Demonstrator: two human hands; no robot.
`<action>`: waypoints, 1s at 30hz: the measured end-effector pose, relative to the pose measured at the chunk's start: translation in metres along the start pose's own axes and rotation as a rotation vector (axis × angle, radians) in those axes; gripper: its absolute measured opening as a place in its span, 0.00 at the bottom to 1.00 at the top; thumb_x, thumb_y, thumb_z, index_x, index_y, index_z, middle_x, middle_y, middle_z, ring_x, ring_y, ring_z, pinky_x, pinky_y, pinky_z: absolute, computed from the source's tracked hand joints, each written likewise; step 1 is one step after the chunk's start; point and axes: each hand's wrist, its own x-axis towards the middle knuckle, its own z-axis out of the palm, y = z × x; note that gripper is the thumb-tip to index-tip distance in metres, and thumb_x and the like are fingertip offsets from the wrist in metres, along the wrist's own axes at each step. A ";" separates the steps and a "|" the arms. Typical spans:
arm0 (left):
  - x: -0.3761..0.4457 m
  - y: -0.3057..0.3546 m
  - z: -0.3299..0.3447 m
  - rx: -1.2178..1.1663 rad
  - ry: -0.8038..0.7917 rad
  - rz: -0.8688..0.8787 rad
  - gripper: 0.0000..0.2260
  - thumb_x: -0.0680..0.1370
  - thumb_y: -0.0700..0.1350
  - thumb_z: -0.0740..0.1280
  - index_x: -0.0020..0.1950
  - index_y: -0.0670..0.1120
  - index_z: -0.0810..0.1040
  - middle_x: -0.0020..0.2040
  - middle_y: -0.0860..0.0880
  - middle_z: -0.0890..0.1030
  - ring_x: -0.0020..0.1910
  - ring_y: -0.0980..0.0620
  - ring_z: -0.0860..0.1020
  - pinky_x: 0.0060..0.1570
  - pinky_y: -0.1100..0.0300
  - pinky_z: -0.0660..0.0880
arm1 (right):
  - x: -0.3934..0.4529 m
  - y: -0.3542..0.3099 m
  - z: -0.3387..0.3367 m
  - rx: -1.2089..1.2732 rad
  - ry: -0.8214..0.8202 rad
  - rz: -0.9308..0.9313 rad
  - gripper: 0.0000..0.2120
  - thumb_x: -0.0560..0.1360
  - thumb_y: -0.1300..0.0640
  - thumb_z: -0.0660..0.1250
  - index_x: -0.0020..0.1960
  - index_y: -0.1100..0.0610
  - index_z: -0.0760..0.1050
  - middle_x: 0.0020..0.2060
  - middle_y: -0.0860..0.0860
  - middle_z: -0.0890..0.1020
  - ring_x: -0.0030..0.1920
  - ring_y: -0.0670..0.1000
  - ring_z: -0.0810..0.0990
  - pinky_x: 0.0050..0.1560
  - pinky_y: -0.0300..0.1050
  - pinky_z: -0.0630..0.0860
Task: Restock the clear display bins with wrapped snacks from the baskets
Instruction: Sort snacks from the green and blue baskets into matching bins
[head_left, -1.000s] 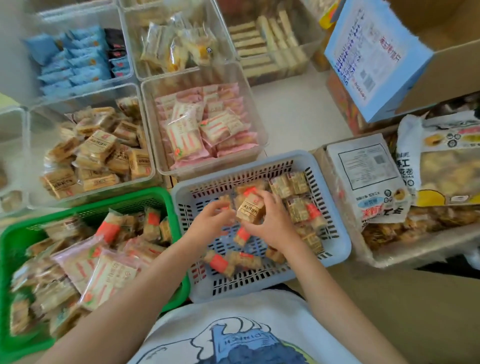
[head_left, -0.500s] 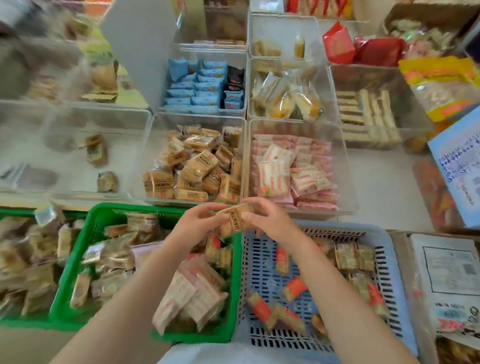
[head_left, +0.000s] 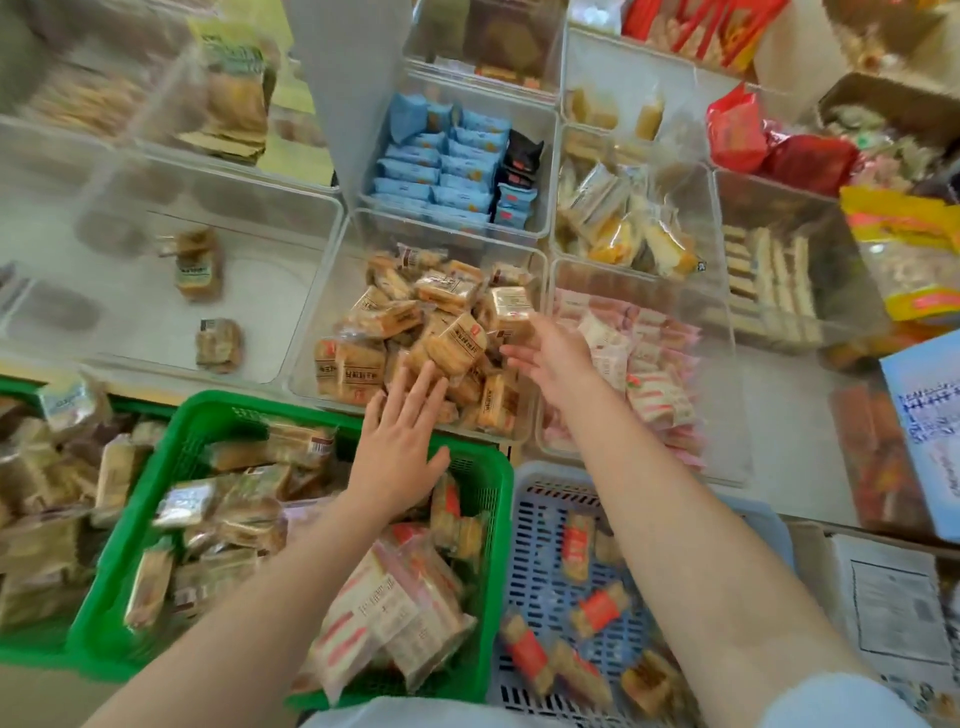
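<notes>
A clear bin (head_left: 326, 306) at the centre holds a heap of tan wrapped snacks (head_left: 395, 317). My left hand (head_left: 402, 447) hovers flat over the bin's near edge, fingers spread and holding nothing. My right hand (head_left: 550, 353) is over the bin's right side, palm open. One tan snack (head_left: 511, 310) lies on the heap just beyond its fingertips. Below my right arm, the blue-grey basket (head_left: 527, 483) holds a few red-labelled snacks (head_left: 597, 608). The green basket (head_left: 208, 410) under my left arm holds mixed wrapped snacks.
A clear bin of pink packets (head_left: 670, 410) stands to the right. A nearly bare clear bin (head_left: 291, 291) with two snacks is on the left. Bins of blue packets (head_left: 441, 171) and sandwich cakes (head_left: 634, 228) sit behind. Cartons and bags crowd the right side.
Both hands lifted a tan snack from the blue-grey basket and carried it up to the centre bin. The fingers have since opened and the snack lies on the heap.
</notes>
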 end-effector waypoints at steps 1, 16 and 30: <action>0.000 0.000 0.001 -0.002 0.001 -0.002 0.38 0.79 0.59 0.61 0.83 0.50 0.46 0.81 0.51 0.37 0.80 0.46 0.38 0.77 0.44 0.44 | 0.000 0.001 0.003 -0.027 -0.036 0.038 0.15 0.83 0.55 0.64 0.66 0.62 0.71 0.55 0.60 0.82 0.45 0.56 0.85 0.43 0.47 0.82; -0.052 0.102 -0.021 -0.586 -0.193 0.025 0.17 0.82 0.49 0.64 0.70 0.49 0.73 0.68 0.54 0.75 0.68 0.55 0.72 0.65 0.59 0.69 | -0.114 0.096 -0.162 -0.108 0.166 0.004 0.08 0.84 0.60 0.61 0.54 0.60 0.78 0.39 0.55 0.84 0.36 0.52 0.83 0.39 0.47 0.78; -0.078 0.247 0.041 -0.349 -0.776 0.225 0.14 0.83 0.53 0.61 0.68 0.51 0.74 0.56 0.54 0.79 0.52 0.55 0.77 0.50 0.59 0.75 | -0.161 0.276 -0.352 -1.051 0.339 0.367 0.32 0.78 0.45 0.67 0.77 0.53 0.61 0.77 0.56 0.59 0.75 0.65 0.62 0.73 0.64 0.64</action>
